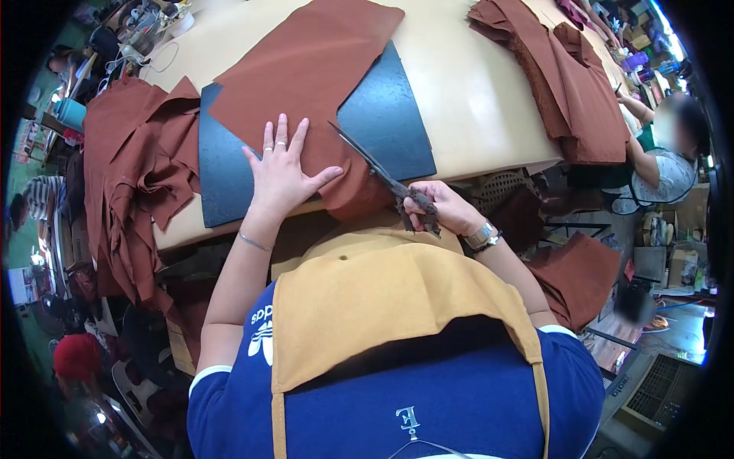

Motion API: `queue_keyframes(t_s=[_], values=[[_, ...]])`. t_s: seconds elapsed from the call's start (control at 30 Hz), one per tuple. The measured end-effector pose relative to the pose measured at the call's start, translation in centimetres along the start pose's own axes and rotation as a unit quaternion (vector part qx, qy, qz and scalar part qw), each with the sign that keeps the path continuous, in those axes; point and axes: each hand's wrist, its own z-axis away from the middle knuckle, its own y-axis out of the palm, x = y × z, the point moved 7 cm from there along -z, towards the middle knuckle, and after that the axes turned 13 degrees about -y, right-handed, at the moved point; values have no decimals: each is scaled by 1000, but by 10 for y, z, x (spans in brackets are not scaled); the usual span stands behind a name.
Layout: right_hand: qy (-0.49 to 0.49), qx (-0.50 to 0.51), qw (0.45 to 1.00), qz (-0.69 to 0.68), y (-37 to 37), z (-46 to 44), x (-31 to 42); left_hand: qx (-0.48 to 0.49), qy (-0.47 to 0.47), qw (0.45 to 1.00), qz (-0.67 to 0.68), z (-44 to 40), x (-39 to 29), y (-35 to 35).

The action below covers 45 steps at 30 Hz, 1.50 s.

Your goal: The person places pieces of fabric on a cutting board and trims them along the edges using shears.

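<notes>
A large reddish-brown sheet of fabric or leather [306, 61] lies over a dark cutting board [390, 115] on the table. Flat on this sheet, with fingers spread, rests my left hand [283, 168]. My right hand [440, 206] grips a pair of scissors [371, 159] by wrapped, dark handles. The blades point up and left across the sheet, beside its inner corner. Whether the blades are apart or together I cannot tell. Below the scissors, the sheet's near end [355, 195] hangs over the table edge.
Crumpled brown pieces [138, 168] drape over the table's left end. A folded brown stack [569, 92] lies at the right, near another person [665, 153]. The pale table [474, 99] ends just before my body. Another brown piece [577, 275] sits low at the right.
</notes>
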Motion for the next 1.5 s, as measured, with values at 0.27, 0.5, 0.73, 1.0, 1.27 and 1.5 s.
queue_keyframes(t_s=[0.27, 0.5, 0.73, 1.0, 1.27, 1.5], values=[[-15, -8, 1000, -8, 4, 10, 1, 10, -38, 999, 20, 6, -8, -3], [-11, -12, 1000, -5, 1, 10, -1, -6, 109, 992, 67, -61, 11, -9], [-16, -28, 999, -38, 4, -2, -4, 17, 143, 988, 60, -65, 8, 3], [-9, -22, 1000, -7, -1, 10, -3, -1, 92, 995, 47, -48, 9, 4], [-9, -1, 1000, -21, -2, 2, -3, 1, 90, 995, 47, -45, 8, 3], [0, -10, 1000, -26, 0, 3, 0, -5, 88, 995, 48, -46, 9, 5]])
